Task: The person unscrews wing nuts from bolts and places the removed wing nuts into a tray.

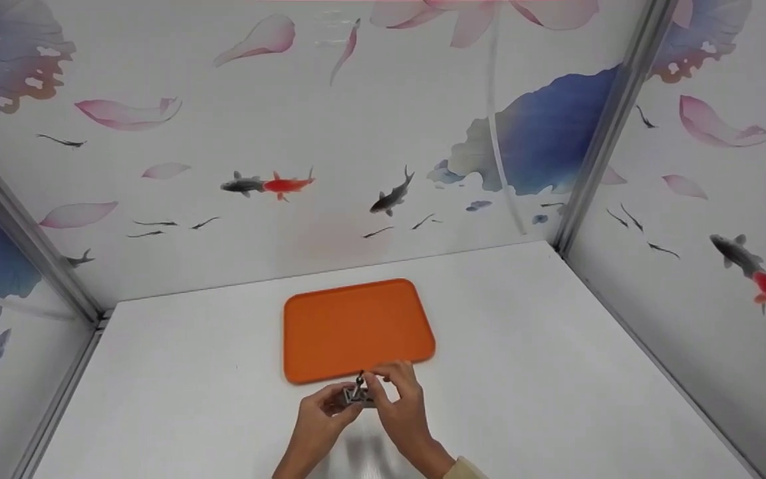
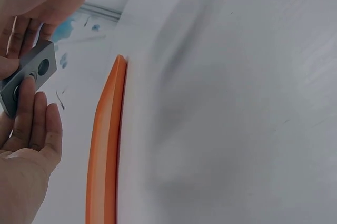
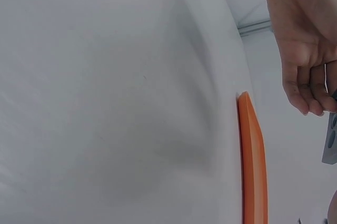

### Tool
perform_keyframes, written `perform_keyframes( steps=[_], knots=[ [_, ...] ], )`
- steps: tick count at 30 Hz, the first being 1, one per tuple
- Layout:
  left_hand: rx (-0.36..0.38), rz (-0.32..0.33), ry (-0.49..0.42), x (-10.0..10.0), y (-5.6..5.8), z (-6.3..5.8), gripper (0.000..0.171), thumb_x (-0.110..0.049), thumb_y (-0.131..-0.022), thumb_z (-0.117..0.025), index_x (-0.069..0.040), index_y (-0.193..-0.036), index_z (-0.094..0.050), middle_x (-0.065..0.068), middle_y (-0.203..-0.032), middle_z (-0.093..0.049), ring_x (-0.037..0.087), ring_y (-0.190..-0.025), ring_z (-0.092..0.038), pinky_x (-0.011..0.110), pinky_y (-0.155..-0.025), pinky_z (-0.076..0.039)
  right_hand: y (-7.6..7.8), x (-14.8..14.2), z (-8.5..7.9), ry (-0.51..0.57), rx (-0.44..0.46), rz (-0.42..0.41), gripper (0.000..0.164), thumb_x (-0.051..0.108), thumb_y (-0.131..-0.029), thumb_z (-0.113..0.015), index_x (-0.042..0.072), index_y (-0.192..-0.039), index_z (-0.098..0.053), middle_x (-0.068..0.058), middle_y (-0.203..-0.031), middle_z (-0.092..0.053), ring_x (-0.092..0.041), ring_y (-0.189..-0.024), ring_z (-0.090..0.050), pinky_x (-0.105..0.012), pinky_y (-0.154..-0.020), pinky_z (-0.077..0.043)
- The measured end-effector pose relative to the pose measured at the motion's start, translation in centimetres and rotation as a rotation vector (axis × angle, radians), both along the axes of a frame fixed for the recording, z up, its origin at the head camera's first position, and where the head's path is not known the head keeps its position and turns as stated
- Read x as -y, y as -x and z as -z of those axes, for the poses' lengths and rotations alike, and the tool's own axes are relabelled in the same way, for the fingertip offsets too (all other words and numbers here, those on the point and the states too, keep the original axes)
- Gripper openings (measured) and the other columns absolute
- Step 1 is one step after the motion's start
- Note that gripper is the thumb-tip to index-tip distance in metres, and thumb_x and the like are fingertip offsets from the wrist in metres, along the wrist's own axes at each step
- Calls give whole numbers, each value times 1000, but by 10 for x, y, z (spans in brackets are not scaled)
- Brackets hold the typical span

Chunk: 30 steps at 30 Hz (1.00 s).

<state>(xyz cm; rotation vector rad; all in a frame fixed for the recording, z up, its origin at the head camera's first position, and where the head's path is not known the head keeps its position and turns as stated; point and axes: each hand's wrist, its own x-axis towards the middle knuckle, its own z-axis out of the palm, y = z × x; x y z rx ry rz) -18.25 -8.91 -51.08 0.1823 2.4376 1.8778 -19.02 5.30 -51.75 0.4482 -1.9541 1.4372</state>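
In the head view, a small grey metal block (image 1: 368,402) is held between both hands, above the table just in front of the orange tray. My left hand (image 1: 316,418) grips the block's left end between thumb and fingers. From the block's upper face rises a short metal rod (image 1: 358,383) with a dark rounded part near its top. My right hand (image 1: 401,402) pinches at the rod with thumb and index finger. Round holes show on the face of the block (image 2: 51,55) in the left wrist view. Only part of the block (image 3: 330,154) enters the right wrist view.
The orange tray (image 1: 356,326) lies flat on the white table (image 1: 522,359), just beyond the hands. White panels (image 1: 330,133) painted with fish and petals stand behind and on both sides, joined by metal corner posts (image 1: 606,126).
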Motion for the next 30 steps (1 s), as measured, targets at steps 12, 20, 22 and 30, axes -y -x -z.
perform_keyframes(
  steps=[12, 20, 22, 30],
  knots=[
    [-56, -1, 25, -1, 0, -5, 33, -19, -79, -70, -4, -107, -63, 11, -101, -67, 16, -88, -63, 22, -76, -53, -1, 0, -6, -13, -36, -59, 20, 2, -79, -68, 8, -98, -68, -5, -89, -63, -14, -83, -51, -29, -69, -44],
    [-57, -1, 17, -2, -1, -3, 33, -19, -79, -70, -3, -107, -63, 10, -101, -68, 15, -88, -64, 22, -77, -53, 0, -2, -5, -34, -71, -71, 26, -4, -79, -65, 12, -99, -67, -5, -89, -62, -20, -81, -52, -32, -68, -45],
    [-51, 1, 17, -2, -1, -2, 33, -18, -79, -70, -3, -108, -63, 10, -101, -68, 15, -88, -64, 22, -78, -53, 0, -3, -5, -37, -69, -63, 27, -5, -79, -64, 14, -98, -67, -4, -89, -62, -21, -81, -53, -29, -69, -44],
    [-28, 1, -22, -2, 2, 8, 38, -21, -79, -70, -2, -112, -61, 12, -103, -67, 18, -90, -63, 24, -80, -53, 1, -4, -3, -32, -45, -43, 24, -3, -81, -64, 16, -97, -63, -3, -88, -63, -18, -81, -54, -22, -71, -44]
  ],
)
